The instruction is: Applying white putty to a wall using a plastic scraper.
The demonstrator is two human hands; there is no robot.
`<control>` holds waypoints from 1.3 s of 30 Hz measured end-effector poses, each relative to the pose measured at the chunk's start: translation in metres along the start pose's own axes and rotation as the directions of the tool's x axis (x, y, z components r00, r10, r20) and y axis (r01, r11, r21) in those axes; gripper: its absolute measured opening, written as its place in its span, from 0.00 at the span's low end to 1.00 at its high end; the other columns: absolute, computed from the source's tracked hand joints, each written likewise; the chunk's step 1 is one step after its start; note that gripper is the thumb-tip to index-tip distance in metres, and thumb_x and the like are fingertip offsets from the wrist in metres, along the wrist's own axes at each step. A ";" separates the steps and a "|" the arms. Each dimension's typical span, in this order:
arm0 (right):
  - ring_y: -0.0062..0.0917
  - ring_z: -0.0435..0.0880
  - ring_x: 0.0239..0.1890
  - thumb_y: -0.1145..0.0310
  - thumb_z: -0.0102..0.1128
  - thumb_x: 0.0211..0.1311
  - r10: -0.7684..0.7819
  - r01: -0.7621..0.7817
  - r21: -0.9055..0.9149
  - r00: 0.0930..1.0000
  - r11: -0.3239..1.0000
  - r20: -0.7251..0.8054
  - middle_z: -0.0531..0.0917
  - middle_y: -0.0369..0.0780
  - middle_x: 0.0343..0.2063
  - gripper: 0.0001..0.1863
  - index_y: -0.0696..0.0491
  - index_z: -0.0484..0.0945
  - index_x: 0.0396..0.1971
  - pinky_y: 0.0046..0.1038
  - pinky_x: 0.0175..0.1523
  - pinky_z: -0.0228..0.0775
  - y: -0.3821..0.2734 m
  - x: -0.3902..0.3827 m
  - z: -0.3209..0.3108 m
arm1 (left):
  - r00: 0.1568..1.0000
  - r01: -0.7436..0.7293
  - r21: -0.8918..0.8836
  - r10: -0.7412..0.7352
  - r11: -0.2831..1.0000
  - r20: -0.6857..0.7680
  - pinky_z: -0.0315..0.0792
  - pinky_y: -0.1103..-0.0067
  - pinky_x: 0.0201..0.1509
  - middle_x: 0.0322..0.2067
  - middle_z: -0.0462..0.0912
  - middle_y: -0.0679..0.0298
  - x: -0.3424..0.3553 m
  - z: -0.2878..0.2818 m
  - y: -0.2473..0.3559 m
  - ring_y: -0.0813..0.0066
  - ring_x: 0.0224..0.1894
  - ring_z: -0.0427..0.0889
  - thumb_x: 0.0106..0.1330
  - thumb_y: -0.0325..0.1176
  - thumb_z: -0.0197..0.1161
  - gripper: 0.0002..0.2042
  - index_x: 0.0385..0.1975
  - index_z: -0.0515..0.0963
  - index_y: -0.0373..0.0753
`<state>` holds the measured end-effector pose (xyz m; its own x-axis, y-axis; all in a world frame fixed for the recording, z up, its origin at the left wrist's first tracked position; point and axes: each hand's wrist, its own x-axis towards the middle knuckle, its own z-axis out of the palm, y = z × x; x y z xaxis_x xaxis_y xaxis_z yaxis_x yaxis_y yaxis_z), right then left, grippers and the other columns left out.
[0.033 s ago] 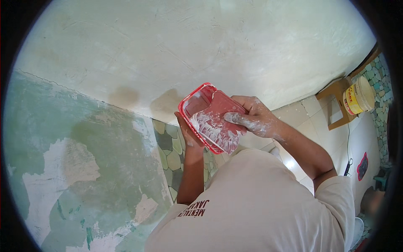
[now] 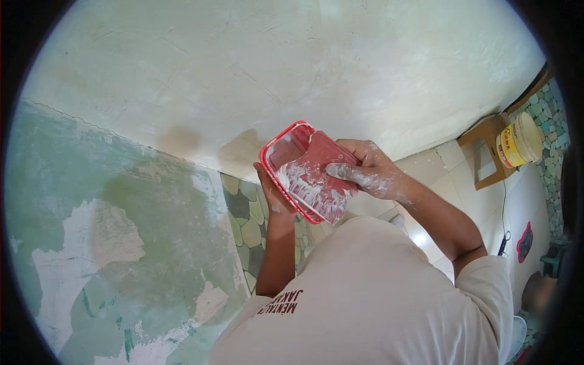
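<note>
My left hand point(image 2: 272, 193) grips a shallow red plastic tray point(image 2: 285, 148) from below, at chest height close to the wall. White paste smears the tray's inside. My right hand point(image 2: 372, 172), its fingers coated in white, presses a flat red piece point(image 2: 316, 182) against the tray. That piece is streaked with the same white paste. I cannot tell whether it is a lid or a scraper. My pale shirt point(image 2: 377, 298) fills the lower part of the view.
An off-white plastered wall point(image 2: 274, 67) lies ahead and a green wall with peeling patches point(image 2: 121, 231) at the left. Pebble-pattern tiles point(image 2: 246, 225) run below. At the right a wooden stool point(image 2: 486, 155) carries a yellow-and-white bucket point(image 2: 518, 143) on a white tiled floor point(image 2: 438, 161).
</note>
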<state>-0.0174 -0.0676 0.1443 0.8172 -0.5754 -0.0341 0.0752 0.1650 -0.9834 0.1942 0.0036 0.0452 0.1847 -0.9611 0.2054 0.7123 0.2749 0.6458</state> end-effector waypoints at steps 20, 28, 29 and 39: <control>0.11 0.76 0.25 0.57 0.63 0.65 0.010 0.140 0.408 0.939 0.902 -0.344 0.82 0.28 0.31 0.18 0.48 0.76 0.50 0.16 0.25 0.64 0.043 -0.028 -0.039 | 0.946 0.305 -0.467 -0.320 0.830 0.051 0.59 0.52 0.71 0.68 0.64 0.57 -0.004 -0.002 -0.061 0.53 0.69 0.64 0.65 0.65 0.52 0.40 0.70 0.59 0.43; 0.18 0.82 0.28 0.58 0.61 0.67 0.030 0.146 0.482 0.941 0.864 -0.338 0.84 0.33 0.33 0.14 0.49 0.77 0.47 0.21 0.25 0.71 0.048 -0.034 -0.046 | 0.912 0.404 -0.592 -0.355 0.697 0.204 0.57 0.53 0.72 0.67 0.67 0.57 -0.003 0.015 -0.052 0.53 0.68 0.65 0.66 0.65 0.48 0.38 0.68 0.63 0.44; 0.18 0.82 0.28 0.58 0.61 0.67 0.042 0.137 0.500 0.943 0.855 -0.330 0.84 0.33 0.33 0.14 0.49 0.77 0.47 0.22 0.25 0.71 0.047 -0.035 -0.045 | 0.906 0.416 -0.589 -0.372 0.693 0.202 0.56 0.53 0.72 0.67 0.67 0.58 -0.002 0.018 -0.051 0.54 0.68 0.65 0.66 0.65 0.48 0.37 0.68 0.63 0.44; 0.18 0.82 0.30 0.64 0.61 0.67 0.053 0.110 0.551 0.961 0.827 -0.271 0.84 0.33 0.35 0.12 0.49 0.76 0.47 0.22 0.27 0.71 0.039 -0.020 -0.035 | 0.938 0.329 -0.483 -0.339 0.812 0.069 0.58 0.46 0.69 0.63 0.73 0.63 -0.007 -0.017 -0.057 0.57 0.65 0.71 0.60 0.67 0.56 0.38 0.66 0.67 0.50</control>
<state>-0.0508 -0.0780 0.0999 0.6342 -0.7617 -0.1328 0.4669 0.5142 -0.7195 0.1634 -0.0061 -0.0056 -0.1152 -0.9930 0.0247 0.9658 -0.1062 0.2366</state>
